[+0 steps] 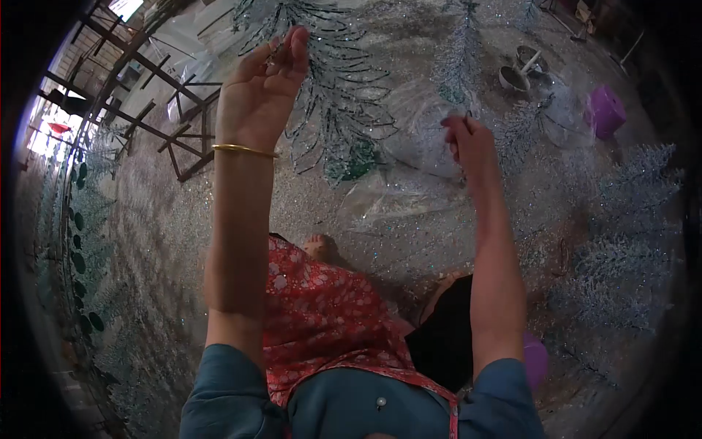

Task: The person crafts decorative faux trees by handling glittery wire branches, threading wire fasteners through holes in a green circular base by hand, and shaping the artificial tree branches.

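My left hand [263, 91], with a gold bangle [245, 151] at its wrist, is raised in front of a frosted artificial Christmas tree [340, 95]. Its fingers are curled on what looks like a dark, glittery branch tip. The tree has dark looping branches and a green base [358, 161] standing on the floor. To the right of this tree is my right hand [472, 143], its fingers pinched together. A small dark bit shows by the fingertips, too small to name. Clear plastic sheeting [395, 197] lies below and between the hands.
Pale frosted trees [461, 58] stand behind and along the right side [614, 256]. Pans [515, 78], one with a white handle, sit at the back right near a purple container [605, 111]. A dark metal frame [183, 139] is at left. Glitter covers the floor [307, 205].
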`<state>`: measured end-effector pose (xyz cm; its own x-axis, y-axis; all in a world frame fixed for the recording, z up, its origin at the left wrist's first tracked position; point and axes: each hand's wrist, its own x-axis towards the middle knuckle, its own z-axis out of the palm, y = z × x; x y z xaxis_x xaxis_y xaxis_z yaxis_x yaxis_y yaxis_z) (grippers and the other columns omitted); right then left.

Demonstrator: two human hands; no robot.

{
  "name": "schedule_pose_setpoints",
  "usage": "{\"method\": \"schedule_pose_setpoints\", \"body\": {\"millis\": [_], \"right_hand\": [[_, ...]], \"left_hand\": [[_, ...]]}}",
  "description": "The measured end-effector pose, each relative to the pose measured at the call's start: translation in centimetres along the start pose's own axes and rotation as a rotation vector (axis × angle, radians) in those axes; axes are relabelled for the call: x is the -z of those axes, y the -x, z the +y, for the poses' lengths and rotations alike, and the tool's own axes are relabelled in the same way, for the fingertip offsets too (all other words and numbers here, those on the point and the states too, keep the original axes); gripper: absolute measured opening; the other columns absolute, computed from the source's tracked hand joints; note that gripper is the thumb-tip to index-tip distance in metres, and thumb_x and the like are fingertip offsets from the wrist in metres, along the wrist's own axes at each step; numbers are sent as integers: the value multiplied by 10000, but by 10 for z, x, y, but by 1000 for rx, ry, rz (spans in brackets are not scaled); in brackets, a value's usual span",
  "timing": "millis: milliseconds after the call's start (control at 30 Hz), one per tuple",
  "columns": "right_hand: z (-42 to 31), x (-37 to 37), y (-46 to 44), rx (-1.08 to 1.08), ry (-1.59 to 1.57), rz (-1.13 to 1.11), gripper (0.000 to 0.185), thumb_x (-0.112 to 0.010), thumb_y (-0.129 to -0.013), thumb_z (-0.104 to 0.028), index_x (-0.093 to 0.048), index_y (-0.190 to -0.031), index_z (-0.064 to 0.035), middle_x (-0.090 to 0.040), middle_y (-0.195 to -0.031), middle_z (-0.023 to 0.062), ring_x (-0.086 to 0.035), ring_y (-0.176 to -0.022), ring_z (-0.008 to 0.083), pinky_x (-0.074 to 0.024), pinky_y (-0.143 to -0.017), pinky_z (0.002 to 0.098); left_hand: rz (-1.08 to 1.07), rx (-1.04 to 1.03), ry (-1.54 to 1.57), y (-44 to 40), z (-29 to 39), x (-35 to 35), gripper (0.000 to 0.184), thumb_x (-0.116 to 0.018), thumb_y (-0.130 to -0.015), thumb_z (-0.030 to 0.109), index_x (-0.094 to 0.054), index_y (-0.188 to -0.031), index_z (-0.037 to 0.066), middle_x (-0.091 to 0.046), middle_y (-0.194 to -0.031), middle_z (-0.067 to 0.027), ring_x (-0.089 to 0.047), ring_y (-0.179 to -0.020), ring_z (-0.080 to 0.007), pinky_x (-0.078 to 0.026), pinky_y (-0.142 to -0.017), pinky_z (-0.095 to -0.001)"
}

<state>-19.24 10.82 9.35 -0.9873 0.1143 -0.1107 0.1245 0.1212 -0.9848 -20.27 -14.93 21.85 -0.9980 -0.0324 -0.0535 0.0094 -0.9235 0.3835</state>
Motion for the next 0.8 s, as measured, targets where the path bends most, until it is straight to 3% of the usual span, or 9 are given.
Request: {"method": "schedule_pose_setpoints", "body": {"millis": [33, 67, 100, 200, 300, 400, 533, 733, 800], "right_hand": [[7, -5, -15, -15, 2, -6, 251, -473, -836, -239, -592, -789, -23, -541, -636, 10, -469, -496, 53, -364, -446, 199], [18, -11, -33, 281, 154, 59, 260, -466, -841, -245, -593, -860, -18, -576, -681, 29, -524, -566, 85, -396, -520, 219], [26, -16, -45, 579, 301, 119, 286, -460, -846, -252, -595, -930, -14, -611, -727, 48, -578, -637, 117, -428, -594, 239], [40, -20, -60, 831, 584, 256, 267, -458, -845, -233, -601, -852, -7, -613, -757, 125, -594, -677, 229, -427, -610, 323], [35, -20, -56, 428, 272, 201, 269, -443, -850, -232, -602, -867, -16, -609, -726, 116, -592, -640, 191, -432, -589, 303], [28, -20, -48, 262, 280, 128, 257, -429, -852, -213, -600, -883, -24, -601, -692, 96, -581, -601, 154, -434, -567, 281], [32, -19, -40, 167, 233, 45, 242, -430, -847, -196, -601, -891, -32, -591, -665, 76, -559, -560, 123, -427, -538, 263], [75, -29, -19, 158, 238, -163, 224, -507, -801, -236, -609, -879, -53, -591, -654, 87, -555, -591, 145, -431, -553, 293], [71, -34, -2, 192, 217, -178, 224, -522, -792, -242, -610, -877, -55, -591, -657, 89, -554, -594, 159, -430, -558, 304]], "left_hand": [[-108, 120, 40, -5, 5, 15, 214, -440, -798, -12, -434, -966, -144, -475, -1066, -236, -492, -972, -321, -477, -625, -275], [-213, 238, 80, -11, 9, 28, 216, -442, -797, -13, -427, -961, -154, -467, -1063, -250, -482, -981, -339, -488, -724, -321], [-194, 236, 79, -13, 9, 32, 216, -442, -797, -13, -427, -961, -154, -467, -1063, -250, -482, -981, -339, -488, -724, -321], [-208, 203, 47, -19, 14, 38, 224, -435, -801, -17, -412, -962, -170, -440, -1068, -279, -469, -988, -372, -442, -831, -407], [-237, 215, 128, -23, 24, 45, 335, -378, -822, -44, -313, -1130, -157, -375, -1162, -283, -403, -1070, -357, -402, -879, -396], [-164, 218, 139, -28, 34, 47, 331, -367, -822, -55, -312, -1133, -154, -366, -1170, -281, -402, -1071, -355, -402, -879, -396], [-202, 324, 209, -23, 32, 45, 335, -363, -820, -61, -313, -1142, -142, -365, -1175, -276, -402, -1072, -352, -403, -876, -398], [-135, 130, 52, -5, 16, 5, 358, -358, -820, -60, -305, -1171, -109, -371, -1183, -262, -404, -1068, -356, -404, -874, -396], [-232, 364, 138, -8, 26, -9, 361, -357, -820, -52, -305, -1174, -101, -375, -1184, -259, -408, -1067, -359, -406, -869, -392]]}}
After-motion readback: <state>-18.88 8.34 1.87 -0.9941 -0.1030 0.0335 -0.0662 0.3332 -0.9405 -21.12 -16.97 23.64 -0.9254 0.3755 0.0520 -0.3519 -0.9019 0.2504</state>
